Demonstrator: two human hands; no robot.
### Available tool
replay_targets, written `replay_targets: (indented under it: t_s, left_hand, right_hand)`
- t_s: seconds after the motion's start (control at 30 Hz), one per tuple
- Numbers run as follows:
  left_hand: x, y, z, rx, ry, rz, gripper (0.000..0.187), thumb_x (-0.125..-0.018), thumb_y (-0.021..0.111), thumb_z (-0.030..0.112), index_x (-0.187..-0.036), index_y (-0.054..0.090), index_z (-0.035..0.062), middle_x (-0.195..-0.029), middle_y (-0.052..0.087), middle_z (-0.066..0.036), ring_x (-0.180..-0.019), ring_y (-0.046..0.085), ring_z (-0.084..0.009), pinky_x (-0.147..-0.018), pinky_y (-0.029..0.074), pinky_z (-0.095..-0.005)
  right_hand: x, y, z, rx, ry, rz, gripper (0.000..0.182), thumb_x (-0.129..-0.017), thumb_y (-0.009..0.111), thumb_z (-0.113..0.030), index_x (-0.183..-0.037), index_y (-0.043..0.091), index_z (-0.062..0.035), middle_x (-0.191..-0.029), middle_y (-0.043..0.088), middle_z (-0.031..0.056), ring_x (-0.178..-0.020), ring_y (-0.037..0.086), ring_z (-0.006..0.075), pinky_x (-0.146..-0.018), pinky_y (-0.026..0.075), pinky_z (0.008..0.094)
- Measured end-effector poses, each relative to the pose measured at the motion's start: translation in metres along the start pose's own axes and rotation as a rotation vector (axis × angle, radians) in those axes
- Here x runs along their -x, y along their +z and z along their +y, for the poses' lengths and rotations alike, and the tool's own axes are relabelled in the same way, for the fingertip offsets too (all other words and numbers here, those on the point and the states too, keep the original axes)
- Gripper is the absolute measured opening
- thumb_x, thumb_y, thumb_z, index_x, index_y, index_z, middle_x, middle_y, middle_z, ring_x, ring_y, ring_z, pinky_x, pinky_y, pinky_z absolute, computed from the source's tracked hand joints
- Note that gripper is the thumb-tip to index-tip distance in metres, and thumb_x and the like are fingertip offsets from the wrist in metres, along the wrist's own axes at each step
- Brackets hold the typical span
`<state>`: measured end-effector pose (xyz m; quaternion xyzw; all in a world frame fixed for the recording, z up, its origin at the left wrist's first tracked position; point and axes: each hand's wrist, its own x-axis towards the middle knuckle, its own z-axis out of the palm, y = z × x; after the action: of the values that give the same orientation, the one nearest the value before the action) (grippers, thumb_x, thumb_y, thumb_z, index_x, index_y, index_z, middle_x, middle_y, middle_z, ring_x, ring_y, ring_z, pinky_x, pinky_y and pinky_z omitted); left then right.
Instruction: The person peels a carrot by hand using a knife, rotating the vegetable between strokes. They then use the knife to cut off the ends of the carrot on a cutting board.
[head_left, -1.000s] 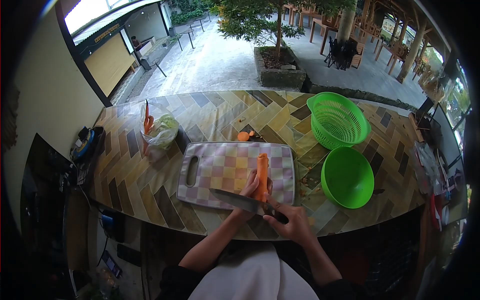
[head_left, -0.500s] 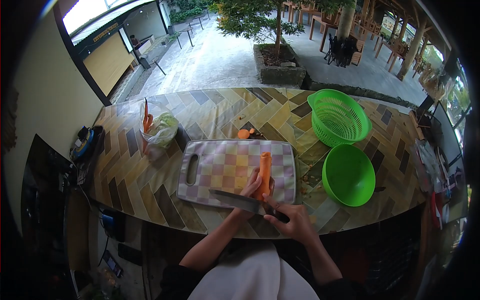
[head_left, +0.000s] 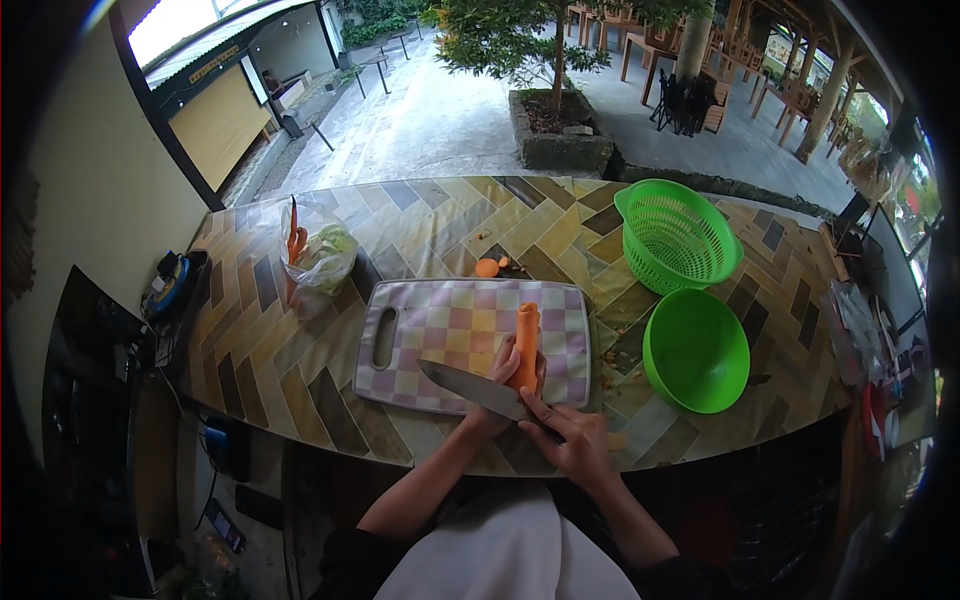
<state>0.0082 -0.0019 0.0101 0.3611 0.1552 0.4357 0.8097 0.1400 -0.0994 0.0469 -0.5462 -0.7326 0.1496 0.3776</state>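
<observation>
An orange carrot (head_left: 527,345) stands nearly upright above the right part of a checkered cutting board (head_left: 430,335). Fingers of my left hand (head_left: 497,400) are wrapped round its lower part. My right hand (head_left: 578,438) grips the handle of a large knife (head_left: 470,388), whose blade points to the left and crosses in front of my left hand. The handle is mostly hidden by my fingers. Just beyond the board's far edge lie cut carrot pieces (head_left: 487,267).
A green colander (head_left: 680,235) and a green bowl (head_left: 697,350) stand on the right of the tiled-pattern table (head_left: 300,370). At the left is a plastic bag (head_left: 328,260) with greens, beside an orange carrot (head_left: 296,240). A small dark-handled item (head_left: 760,379) lies by the bowl.
The knife blade has tilted, its tip now higher over the board. My right hand has shifted slightly left, and the carrot has moved slightly left.
</observation>
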Motion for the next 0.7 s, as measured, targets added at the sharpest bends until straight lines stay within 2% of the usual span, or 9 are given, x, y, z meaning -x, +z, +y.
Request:
replay_targets:
  t_s: [0.17,0.27,0.47,0.57,0.7]
  left_hand:
    - [0.000,0.005,0.004,0.011,-0.002,-0.023,0.050,-0.099,0.047,0.046,-0.133,0.035,0.0113,-0.090,0.050,-0.006,-0.075,0.050,-0.0102,-0.065,0.043,-0.0211]
    - [0.000,0.010,0.006,-0.019,0.015,-0.033,0.051,-0.099,0.047,0.047,-0.133,0.034,0.0113,-0.090,0.050,-0.006,-0.075,0.048,-0.0098,-0.064,0.041,-0.0207]
    - [0.000,0.003,0.001,-0.051,0.049,-0.060,0.050,-0.099,0.046,0.046,-0.133,0.035,0.0105,-0.091,0.049,-0.005,-0.079,0.048,-0.0102,-0.068,0.042,-0.0227]
    - [0.000,0.004,0.001,-0.056,0.051,-0.049,0.051,-0.099,0.046,0.046,-0.133,0.035,0.0100,-0.092,0.049,-0.005,-0.080,0.048,-0.0102,-0.069,0.042,-0.0235]
    - [0.001,0.007,0.009,0.014,0.026,-0.010,0.053,-0.098,0.047,0.046,-0.134,0.035,0.0094,-0.091,0.049,-0.005,-0.081,0.048,-0.0105,-0.070,0.042,-0.0232]
  right_hand:
    - [-0.002,0.001,-0.003,-0.084,0.031,0.085,0.053,-0.087,0.071,-0.028,-0.136,0.057,-0.0201,-0.070,0.063,0.0101,-0.055,0.060,0.0257,-0.053,0.048,0.0368]
    - [-0.004,0.001,0.000,-0.097,-0.008,0.067,0.053,-0.086,0.071,-0.028,-0.136,0.057,-0.0173,-0.070,0.063,0.0122,-0.056,0.061,0.0273,-0.053,0.048,0.0371]
    - [-0.009,-0.005,0.005,-0.045,0.061,-0.014,0.050,-0.087,0.070,-0.029,-0.134,0.059,-0.0168,-0.080,0.068,0.0150,-0.064,0.066,0.0289,-0.059,0.051,0.0362]
    - [-0.013,-0.016,0.002,-0.154,0.029,-0.037,0.052,-0.087,0.071,-0.030,-0.136,0.057,-0.0171,-0.085,0.070,0.0165,-0.069,0.067,0.0300,-0.062,0.052,0.0363]
    - [-0.008,-0.022,-0.003,-0.167,0.099,-0.119,0.058,-0.087,0.070,-0.033,-0.139,0.052,-0.0165,-0.089,0.070,0.0173,-0.075,0.069,0.0316,-0.067,0.053,0.0372]
